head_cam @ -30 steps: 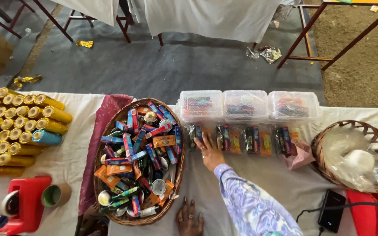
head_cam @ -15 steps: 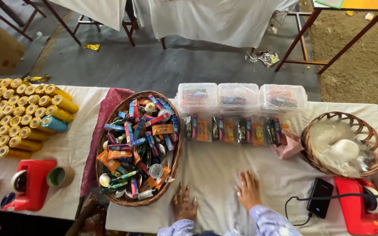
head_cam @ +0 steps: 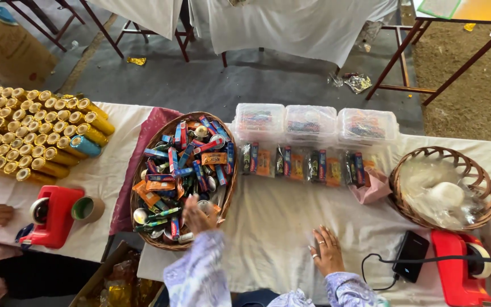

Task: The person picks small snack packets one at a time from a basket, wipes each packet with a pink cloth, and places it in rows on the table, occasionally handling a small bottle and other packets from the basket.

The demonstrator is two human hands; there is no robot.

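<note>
While the left hand [head_cam: 198,214] sits inside the near end of the oval wicker basket [head_cam: 143,224], fingers curled down among the wrapped snacks [head_cam: 184,165], I can't tell if it grips one. Basket's long axis runs from the near edge of the white-clothed table [head_cam: 274,222] toward the far edge, so the heap lies mostly beyond the left hand. Right hand [head_cam: 328,250] rests flat and open on the cloth near the front edge, holding nothing, further from the basket. Past it: a row of packets [head_cam: 302,165], then three clear lidded boxes [head_cam: 313,122] along the far edge.
</note>
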